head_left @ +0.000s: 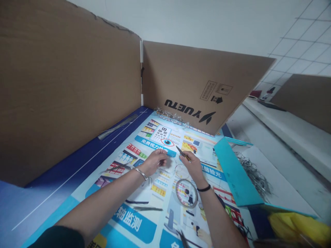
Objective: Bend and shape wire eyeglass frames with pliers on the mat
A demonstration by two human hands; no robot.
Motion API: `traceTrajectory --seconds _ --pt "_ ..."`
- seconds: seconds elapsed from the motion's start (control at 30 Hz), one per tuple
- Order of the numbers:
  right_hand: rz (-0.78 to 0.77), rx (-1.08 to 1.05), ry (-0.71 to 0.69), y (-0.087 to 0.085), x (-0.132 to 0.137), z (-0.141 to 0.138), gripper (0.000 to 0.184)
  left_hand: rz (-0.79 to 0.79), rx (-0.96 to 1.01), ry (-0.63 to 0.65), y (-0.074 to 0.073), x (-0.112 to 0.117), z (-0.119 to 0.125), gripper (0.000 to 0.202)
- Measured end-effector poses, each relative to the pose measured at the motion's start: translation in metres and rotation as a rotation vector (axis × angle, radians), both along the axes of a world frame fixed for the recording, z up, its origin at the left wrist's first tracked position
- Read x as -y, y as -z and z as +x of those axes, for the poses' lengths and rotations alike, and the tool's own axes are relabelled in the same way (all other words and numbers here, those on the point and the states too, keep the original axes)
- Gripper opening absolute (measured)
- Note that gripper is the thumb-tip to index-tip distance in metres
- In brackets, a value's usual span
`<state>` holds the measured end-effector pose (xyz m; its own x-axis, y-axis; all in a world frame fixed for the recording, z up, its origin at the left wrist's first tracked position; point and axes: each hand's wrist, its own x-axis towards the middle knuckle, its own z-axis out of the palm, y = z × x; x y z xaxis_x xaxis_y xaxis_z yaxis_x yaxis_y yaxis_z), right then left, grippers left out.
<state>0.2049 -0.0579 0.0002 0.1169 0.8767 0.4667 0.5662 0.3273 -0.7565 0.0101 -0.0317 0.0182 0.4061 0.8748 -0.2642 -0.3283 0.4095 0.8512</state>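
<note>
My left hand (154,160), with a silver bracelet on the wrist, is closed in a pinch on the left side of a thin wire spectacle frame (178,169) lying on a printed poster (144,220). My right hand (190,164), a black band at its wrist, is closed round a slim dark tool (181,152) whose tip points up and left, just above the frame. A round clear lid or dish (186,193) lies on the poster close below my right wrist.
Brown cardboard walls (64,86) stand at the left and back. A teal box (234,172) at the right holds a heap of metal wire frames (254,175). Thin metal temple pieces (144,208) lie on the poster; small clear parts (170,115) line the back wall. Something yellow (297,227) sits bottom right.
</note>
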Motion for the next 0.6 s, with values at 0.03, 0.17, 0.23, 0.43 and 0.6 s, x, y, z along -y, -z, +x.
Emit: traceTrajectory --seconds 0.03,0.17,0.23,0.43,0.6 --pt "0.002 0.010 -0.012 0.001 0.000 0.001 0.021 -0.007 -0.001 -0.014 0.001 -0.001 0.000 0.021" --pt "0.069 0.147 -0.064 -0.003 0.000 0.008 0.018 -0.052 0.022 -0.105 0.003 -0.005 -0.001 0.021" --pt "0.124 0.297 -0.075 -0.010 0.002 0.013 0.016 -0.066 0.029 -0.136 0.003 -0.006 -0.001 0.021" --pt "0.143 0.718 -0.024 -0.028 0.009 0.020 0.016 -0.061 0.017 -0.127 0.001 -0.005 -0.001 0.020" --pt "0.155 0.762 0.008 -0.031 0.011 0.015 0.013 -0.037 -0.050 -0.088 -0.001 -0.004 -0.002 0.017"
